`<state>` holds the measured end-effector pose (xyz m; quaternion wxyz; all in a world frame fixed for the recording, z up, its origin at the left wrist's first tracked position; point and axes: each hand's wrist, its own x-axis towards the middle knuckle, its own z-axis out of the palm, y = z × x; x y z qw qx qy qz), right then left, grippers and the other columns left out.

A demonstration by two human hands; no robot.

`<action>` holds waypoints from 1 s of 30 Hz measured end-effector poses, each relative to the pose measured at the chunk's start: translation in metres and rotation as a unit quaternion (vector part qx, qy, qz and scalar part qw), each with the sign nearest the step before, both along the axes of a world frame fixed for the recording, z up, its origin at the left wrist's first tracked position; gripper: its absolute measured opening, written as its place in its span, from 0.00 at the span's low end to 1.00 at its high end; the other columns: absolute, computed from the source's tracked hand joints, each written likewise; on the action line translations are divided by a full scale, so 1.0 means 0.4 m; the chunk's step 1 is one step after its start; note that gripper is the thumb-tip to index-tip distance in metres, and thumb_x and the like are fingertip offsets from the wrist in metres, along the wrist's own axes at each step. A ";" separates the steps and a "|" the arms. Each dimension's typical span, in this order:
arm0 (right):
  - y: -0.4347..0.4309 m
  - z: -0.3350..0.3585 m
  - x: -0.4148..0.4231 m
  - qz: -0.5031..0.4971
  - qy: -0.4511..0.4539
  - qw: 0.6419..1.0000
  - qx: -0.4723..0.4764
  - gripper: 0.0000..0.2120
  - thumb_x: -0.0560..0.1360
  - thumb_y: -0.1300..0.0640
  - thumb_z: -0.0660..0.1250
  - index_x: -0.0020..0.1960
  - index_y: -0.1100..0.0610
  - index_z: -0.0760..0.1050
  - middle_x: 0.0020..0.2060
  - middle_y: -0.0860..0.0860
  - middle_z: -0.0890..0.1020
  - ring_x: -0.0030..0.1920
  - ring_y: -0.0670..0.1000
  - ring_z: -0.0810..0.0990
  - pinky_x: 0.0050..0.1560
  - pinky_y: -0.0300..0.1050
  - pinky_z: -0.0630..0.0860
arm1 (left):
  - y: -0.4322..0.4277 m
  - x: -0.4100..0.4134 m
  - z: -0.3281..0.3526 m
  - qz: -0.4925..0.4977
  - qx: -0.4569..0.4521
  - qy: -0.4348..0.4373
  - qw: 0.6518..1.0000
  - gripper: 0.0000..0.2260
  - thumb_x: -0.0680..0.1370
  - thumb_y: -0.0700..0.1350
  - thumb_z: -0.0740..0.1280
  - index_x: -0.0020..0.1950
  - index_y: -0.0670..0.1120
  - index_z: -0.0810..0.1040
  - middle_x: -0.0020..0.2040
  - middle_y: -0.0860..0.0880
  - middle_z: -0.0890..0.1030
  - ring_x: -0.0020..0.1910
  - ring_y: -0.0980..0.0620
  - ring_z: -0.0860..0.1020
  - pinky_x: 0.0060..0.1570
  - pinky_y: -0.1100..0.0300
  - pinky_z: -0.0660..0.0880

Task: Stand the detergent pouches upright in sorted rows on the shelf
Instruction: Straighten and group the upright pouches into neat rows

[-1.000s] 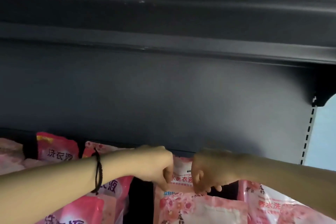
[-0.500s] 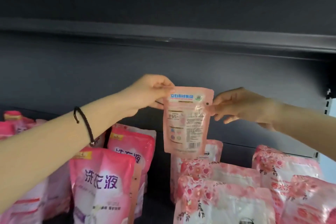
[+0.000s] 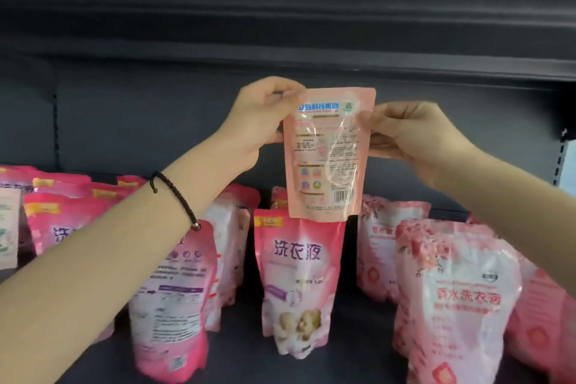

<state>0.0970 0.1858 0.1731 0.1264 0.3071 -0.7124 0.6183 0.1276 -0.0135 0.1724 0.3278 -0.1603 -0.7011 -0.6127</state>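
Head view. Both hands hold one small pale-pink detergent pouch (image 3: 327,156) in the air, above the shelf floor (image 3: 358,349) and in front of the dark back panel (image 3: 140,121). The left hand (image 3: 258,121) pinches the pouch's upper left edge; its grip is closed on the pouch. The right hand (image 3: 411,137) pinches the upper right edge; its grip is likewise closed on the pouch. The pouch hangs upright, printed back side with barcode facing the camera, top edge level.

A black braided bracelet (image 3: 174,196) sits on the left wrist.

Below the held pouch, a pink pouch with a yellow NEW tag (image 3: 296,284) stands upright at shelf centre, and the held pouch's bottom edge overlaps its top in this view. To the left, a pouch with its back label facing out (image 3: 174,305) stands near the front, with further pink pouches (image 3: 62,221) behind it. To the right, a floral-print pouch (image 3: 455,305) stands near the front, with another floral pouch (image 3: 383,246) farther back. An upper shelf edge (image 3: 311,59) spans the top.
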 end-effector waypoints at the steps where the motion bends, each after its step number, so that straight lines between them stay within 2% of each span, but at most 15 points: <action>1: -0.025 -0.002 0.021 -0.016 0.008 1.000 -0.012 0.05 0.77 0.59 0.66 0.46 0.59 0.81 0.39 0.50 0.87 0.40 0.49 0.86 0.38 0.37 0.80 | -0.014 0.013 0.002 -0.003 0.009 0.008 1.000 0.05 0.79 0.43 0.66 0.53 0.45 0.79 0.45 0.50 0.83 0.43 0.54 0.82 0.44 0.55 0.81; 4: -0.093 -0.013 0.081 -0.026 -0.003 0.999 -0.048 0.05 0.77 0.59 0.66 0.45 0.58 0.81 0.39 0.50 0.87 0.39 0.48 0.86 0.38 0.38 0.80 | -0.056 0.048 0.003 -0.014 0.043 0.009 0.999 0.04 0.79 0.44 0.65 0.51 0.47 0.80 0.45 0.51 0.83 0.42 0.54 0.82 0.48 0.52 0.80; 6: -0.119 -0.029 0.114 -0.018 -0.025 0.997 -0.072 0.05 0.77 0.59 0.66 0.46 0.58 0.81 0.40 0.51 0.87 0.40 0.49 0.86 0.39 0.39 0.80 | -0.077 0.067 -0.011 -0.033 0.080 0.011 0.996 0.04 0.79 0.44 0.66 0.51 0.48 0.80 0.45 0.51 0.83 0.43 0.54 0.83 0.48 0.53 0.81; 9: -0.155 -0.079 0.160 -0.035 -0.033 0.992 -0.115 0.06 0.77 0.59 0.66 0.46 0.58 0.81 0.40 0.52 0.87 0.41 0.50 0.86 0.41 0.42 0.81 | -0.101 0.101 -0.059 -0.050 0.109 0.035 0.992 0.06 0.78 0.44 0.67 0.54 0.46 0.79 0.44 0.51 0.83 0.42 0.55 0.83 0.43 0.60 0.80; 13: -0.196 -0.193 0.203 -0.049 -0.058 0.977 -0.201 0.07 0.78 0.57 0.66 0.48 0.59 0.81 0.41 0.53 0.86 0.38 0.49 0.84 0.37 0.42 0.80 | -0.082 0.137 -0.158 -0.050 0.141 0.039 0.988 0.10 0.78 0.46 0.67 0.53 0.39 0.79 0.47 0.44 0.84 0.44 0.51 0.82 0.44 0.58 0.80; 17: -0.213 -0.320 0.212 -0.070 -0.089 0.952 -0.284 0.09 0.78 0.55 0.65 0.47 0.59 0.81 0.45 0.55 0.84 0.44 0.51 0.81 0.48 0.48 0.78 | -0.038 0.147 -0.270 -0.048 0.147 0.051 0.987 0.09 0.77 0.46 0.68 0.46 0.40 0.78 0.41 0.46 0.82 0.42 0.51 0.80 0.45 0.57 0.78; 19: -0.211 -0.372 0.219 -0.091 -0.099 0.946 -0.295 0.09 0.78 0.55 0.65 0.46 0.58 0.80 0.43 0.53 0.84 0.42 0.50 0.80 0.45 0.47 0.77 | -0.022 0.151 -0.321 -0.054 0.141 0.051 0.987 0.09 0.76 0.47 0.68 0.45 0.41 0.78 0.41 0.46 0.82 0.42 0.50 0.81 0.43 0.56 0.78; 22: -0.203 -0.436 0.228 -0.120 -0.106 0.942 -0.297 0.09 0.78 0.55 0.65 0.44 0.57 0.81 0.41 0.53 0.84 0.42 0.51 0.81 0.45 0.48 0.77 | -0.012 0.152 -0.393 -0.080 0.136 0.034 0.987 0.09 0.75 0.48 0.68 0.46 0.43 0.79 0.41 0.51 0.84 0.42 0.55 0.83 0.39 0.65 0.77; 24: -0.199 -0.463 0.230 -0.146 -0.101 0.938 -0.298 0.09 0.78 0.56 0.65 0.45 0.59 0.81 0.40 0.54 0.84 0.40 0.51 0.81 0.43 0.47 0.78 | -0.013 0.151 -0.442 -0.095 0.136 0.017 0.986 0.09 0.73 0.48 0.68 0.47 0.43 0.80 0.42 0.52 0.85 0.42 0.57 0.83 0.39 0.66 0.77; 28: -0.194 -0.502 0.230 -0.184 -0.089 0.934 -0.293 0.09 0.78 0.57 0.64 0.46 0.60 0.81 0.37 0.51 0.84 0.37 0.47 0.81 0.35 0.36 0.77 | -0.024 0.150 -0.555 -0.110 0.139 -0.042 0.983 0.11 0.71 0.46 0.70 0.48 0.40 0.80 0.45 0.49 0.85 0.46 0.54 0.83 0.43 0.65 0.77; 30: -0.196 -0.515 0.222 -0.182 -0.087 0.937 -0.284 0.08 0.78 0.57 0.65 0.47 0.60 0.81 0.38 0.50 0.84 0.37 0.46 0.81 0.35 0.35 0.77 | -0.029 0.147 -0.597 -0.105 0.145 -0.060 0.982 0.11 0.69 0.45 0.71 0.46 0.39 0.80 0.44 0.47 0.85 0.45 0.50 0.84 0.43 0.63 0.78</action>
